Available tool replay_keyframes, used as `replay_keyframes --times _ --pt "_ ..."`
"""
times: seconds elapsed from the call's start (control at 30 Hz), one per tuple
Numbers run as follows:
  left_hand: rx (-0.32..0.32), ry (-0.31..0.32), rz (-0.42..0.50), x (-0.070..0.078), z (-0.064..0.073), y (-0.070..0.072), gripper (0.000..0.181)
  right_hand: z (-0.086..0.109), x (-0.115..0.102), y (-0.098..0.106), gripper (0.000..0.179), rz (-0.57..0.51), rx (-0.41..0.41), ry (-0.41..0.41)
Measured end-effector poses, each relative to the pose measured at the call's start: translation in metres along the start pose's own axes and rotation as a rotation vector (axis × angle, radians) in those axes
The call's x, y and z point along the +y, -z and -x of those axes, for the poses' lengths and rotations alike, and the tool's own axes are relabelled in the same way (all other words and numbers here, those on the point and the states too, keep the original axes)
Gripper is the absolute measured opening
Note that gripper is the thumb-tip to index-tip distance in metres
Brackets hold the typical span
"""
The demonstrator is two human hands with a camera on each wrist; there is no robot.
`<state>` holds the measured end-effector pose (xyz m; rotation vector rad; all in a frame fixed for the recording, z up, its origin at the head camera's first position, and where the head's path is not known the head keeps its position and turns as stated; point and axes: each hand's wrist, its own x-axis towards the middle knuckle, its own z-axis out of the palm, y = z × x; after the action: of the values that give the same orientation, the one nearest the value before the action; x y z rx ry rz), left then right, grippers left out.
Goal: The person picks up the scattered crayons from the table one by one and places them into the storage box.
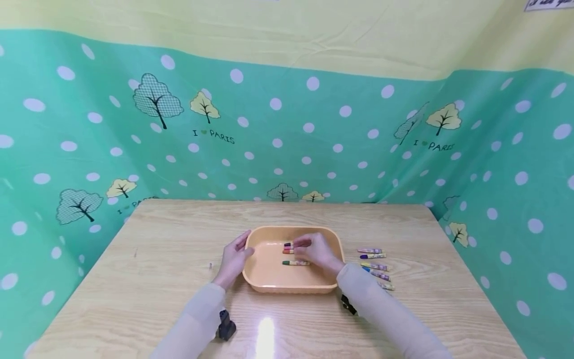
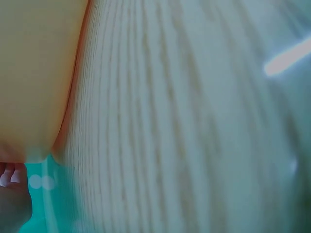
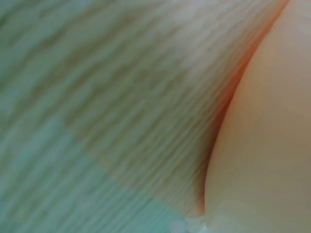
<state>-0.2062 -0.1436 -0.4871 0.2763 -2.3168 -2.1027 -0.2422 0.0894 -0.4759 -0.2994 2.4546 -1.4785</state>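
A peach-coloured plastic tray sits on the table in the head view. My left hand holds its left rim, thumb on the inner side and fingers outside; part of this hand shows at the lower left of the left wrist view. My right hand is inside the tray, pinching an orange crayon whose far end is hidden by the fingers. Beside it, a pink crayon and a dark crayon are partly covered. A dark green crayon lies nearer the front.
Several crayons lie on the table right of the tray, including a purple-tipped crayon and a yellow crayon. The right forearm overlaps the nearest ones. A green dotted curtain hangs behind the wooden table.
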Motion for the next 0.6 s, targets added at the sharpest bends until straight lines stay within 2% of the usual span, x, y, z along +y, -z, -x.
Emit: replay_keyframes --times 0.1,0.43,0.6 --pt "0.002 0.012 -0.005 0.001 0.0 0.0 0.059 0.001 -0.001 0.0 0.033 -0.036 -0.013 0.026" --pt "0.007 -0.008 -0.007 0.002 -0.003 0.001 0.058 0.002 -0.008 0.003 0.033 -0.129 0.011 -0.012" --pt "-0.008 -0.001 -0.003 0.002 -0.003 0.001 0.058 0.009 -0.01 0.015 0.033 -0.097 0.044 0.008"
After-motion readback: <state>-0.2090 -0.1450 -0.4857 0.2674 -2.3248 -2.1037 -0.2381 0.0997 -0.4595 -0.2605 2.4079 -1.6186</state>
